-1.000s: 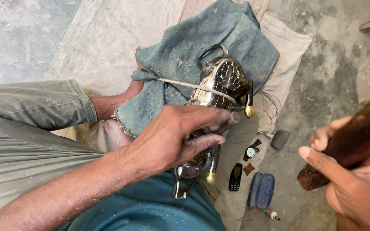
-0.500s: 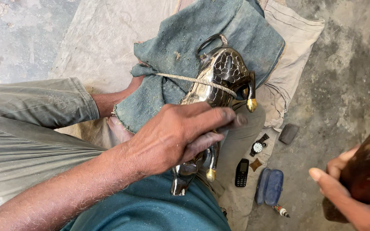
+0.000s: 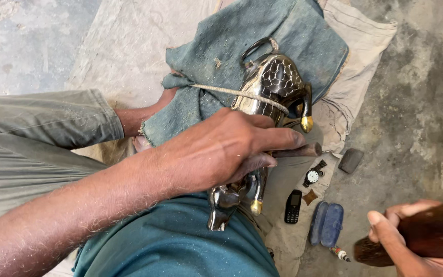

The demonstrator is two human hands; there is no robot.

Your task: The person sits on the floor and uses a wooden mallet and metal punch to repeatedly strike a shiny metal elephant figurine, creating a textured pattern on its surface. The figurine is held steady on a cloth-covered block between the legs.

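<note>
On the person's lap, a polished metal animal figurine lies across a blue-grey cloth, bound down by a cord drawn over its body. The left hand rests on the figurine's mid-section; its fingers are closed around a short rod-like tool whose tip points out to the right, just under a brass-coloured horn tip. The right hand is raised low at the right edge, fingers wrapped around a dark wooden mallet.

For good work at this stage, judged from the pose: keep the left palm pressing the figurine firmly into the cloth so that it cannot roll, hold the tool steady against the surface, and keep the left fingers well back from the struck end. The cord should stay taut.

Edges and room: the trouser leg bounds the work on the left, and a teal garment lies below it. To the right, on a pale sheet and on the concrete floor, lie a wristwatch, a small dark phone, a blue case and a dark flat block, all near the mallet's swing path. Open room remains over the bare floor at the upper right
</note>
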